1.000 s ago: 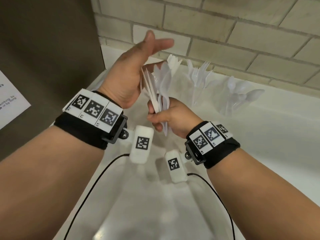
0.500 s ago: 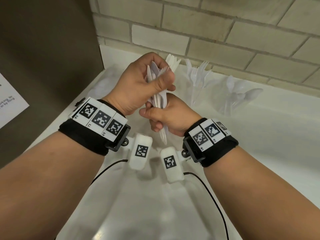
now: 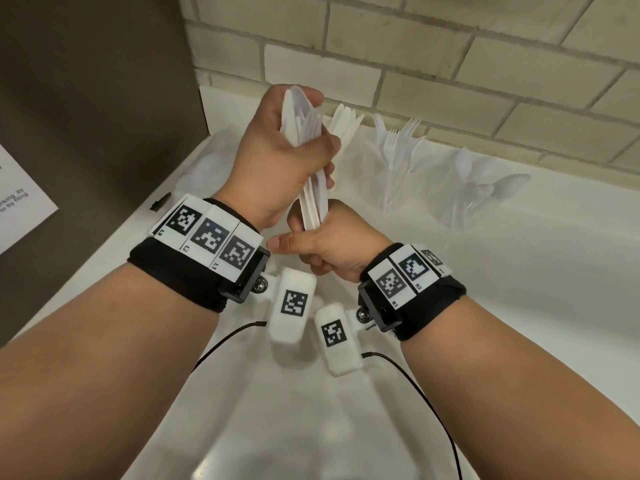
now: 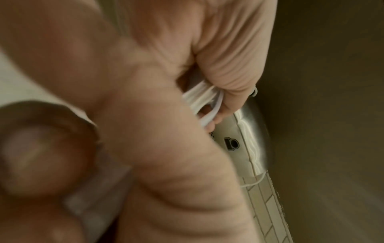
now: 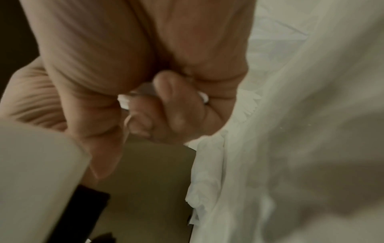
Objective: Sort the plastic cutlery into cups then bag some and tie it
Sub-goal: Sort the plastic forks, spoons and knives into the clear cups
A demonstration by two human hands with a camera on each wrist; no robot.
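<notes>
A bundle of white plastic cutlery (image 3: 308, 161) stands upright between both hands above the white counter. My left hand (image 3: 287, 150) grips its upper part, fingers wrapped round the tops. Below it, my right hand (image 3: 322, 244) grips the handle ends (image 5: 124, 100). In the left wrist view the white bundle (image 4: 199, 100) shows between blurred fingers. Against the brick wall stand clear cups: one with knives (image 3: 346, 123), one with forks (image 3: 398, 147), one with spoons (image 3: 485, 188).
A clear plastic bag (image 3: 207, 168) lies on the counter (image 3: 519, 289) at the back left, by a dark side panel (image 3: 97, 98) with a white paper sheet (image 3: 20, 202). Thin black cables run from the wrist cameras towards me.
My left hand, open a second ago, has closed round the top of the bundle and lifted slightly. My right hand keeps its hold on the handles.
</notes>
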